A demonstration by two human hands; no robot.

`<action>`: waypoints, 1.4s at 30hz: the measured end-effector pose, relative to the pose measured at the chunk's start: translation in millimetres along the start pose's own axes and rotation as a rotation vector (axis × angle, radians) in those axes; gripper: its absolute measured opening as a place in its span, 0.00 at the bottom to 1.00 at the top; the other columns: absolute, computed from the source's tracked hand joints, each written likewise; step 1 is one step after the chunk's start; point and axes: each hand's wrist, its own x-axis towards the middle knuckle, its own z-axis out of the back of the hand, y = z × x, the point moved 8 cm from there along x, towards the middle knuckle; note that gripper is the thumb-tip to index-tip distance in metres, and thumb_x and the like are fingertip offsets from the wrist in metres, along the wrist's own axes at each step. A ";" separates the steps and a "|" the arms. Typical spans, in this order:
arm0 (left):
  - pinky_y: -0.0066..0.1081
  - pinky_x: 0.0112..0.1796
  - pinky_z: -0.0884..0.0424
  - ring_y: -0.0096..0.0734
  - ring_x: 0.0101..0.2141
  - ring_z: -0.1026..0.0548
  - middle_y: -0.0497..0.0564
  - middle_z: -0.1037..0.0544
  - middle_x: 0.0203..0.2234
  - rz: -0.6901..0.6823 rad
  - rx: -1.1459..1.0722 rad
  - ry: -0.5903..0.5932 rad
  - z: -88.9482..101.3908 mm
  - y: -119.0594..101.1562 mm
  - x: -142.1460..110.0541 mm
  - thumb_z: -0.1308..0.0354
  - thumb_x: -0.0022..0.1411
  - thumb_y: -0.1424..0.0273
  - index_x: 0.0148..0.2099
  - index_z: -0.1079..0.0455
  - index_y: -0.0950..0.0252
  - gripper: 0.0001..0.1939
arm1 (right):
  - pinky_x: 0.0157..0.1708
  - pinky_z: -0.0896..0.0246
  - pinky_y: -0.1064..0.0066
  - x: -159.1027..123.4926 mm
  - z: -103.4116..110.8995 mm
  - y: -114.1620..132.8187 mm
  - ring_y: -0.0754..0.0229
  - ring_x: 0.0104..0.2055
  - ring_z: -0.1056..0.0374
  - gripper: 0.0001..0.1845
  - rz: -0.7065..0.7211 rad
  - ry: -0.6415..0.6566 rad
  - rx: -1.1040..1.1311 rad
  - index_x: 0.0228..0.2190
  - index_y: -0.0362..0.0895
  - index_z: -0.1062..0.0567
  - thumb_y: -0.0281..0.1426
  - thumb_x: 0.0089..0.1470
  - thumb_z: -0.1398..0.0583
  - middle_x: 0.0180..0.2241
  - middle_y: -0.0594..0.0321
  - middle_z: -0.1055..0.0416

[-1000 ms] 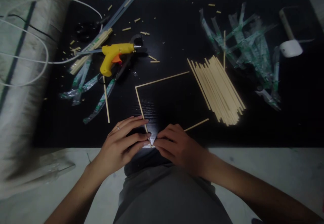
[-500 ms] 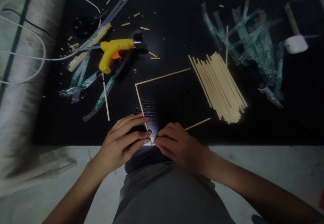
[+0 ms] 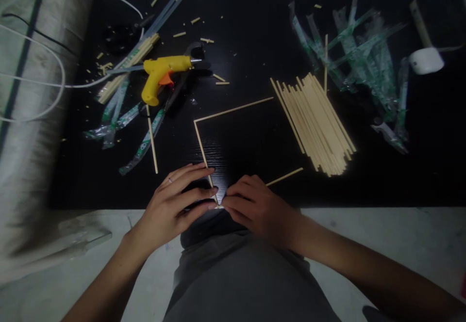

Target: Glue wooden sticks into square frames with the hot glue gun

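Left hand [image 3: 176,203], fingers spread, touches stick 1 [image 3: 200,141]; right hand [image 3: 255,206] pinches stick 2 [image 3: 286,176], ends meeting at bench's [image 3: 386,186] near edge.

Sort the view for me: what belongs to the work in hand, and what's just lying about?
Likely part of the work:
open three-stick outline, touched by left hand and right hand
stick pile
yellow glue gun

Seemingly just lying about:
green-printed wrappers
stick offcuts
white case
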 end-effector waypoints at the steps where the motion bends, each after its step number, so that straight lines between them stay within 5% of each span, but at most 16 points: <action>1: 0.52 0.63 0.28 0.46 0.64 0.27 0.53 0.22 0.60 0.003 0.001 -0.001 -0.1 0.3 0.1 0.31 0.67 0.68 0.52 0.22 0.57 0.12 | 0.45 0.43 0.64 0.0 -0.4 0.0 0.58 0.43 0.34 0.10 0.000 0.003 -0.004 0.42 0.41 0.22 0.22 0.70 0.44 0.40 0.59 0.23; 42: 0.51 0.64 0.30 0.45 0.65 0.28 0.54 0.23 0.61 -0.015 -0.003 0.000 -1.9 0.4 -1.1 0.31 0.67 0.69 0.53 0.23 0.59 0.13 | 0.45 0.40 0.65 -0.7 -2.6 3.4 0.58 0.43 0.34 0.09 0.017 -0.012 -0.014 0.42 0.39 0.23 0.21 0.70 0.44 0.40 0.57 0.24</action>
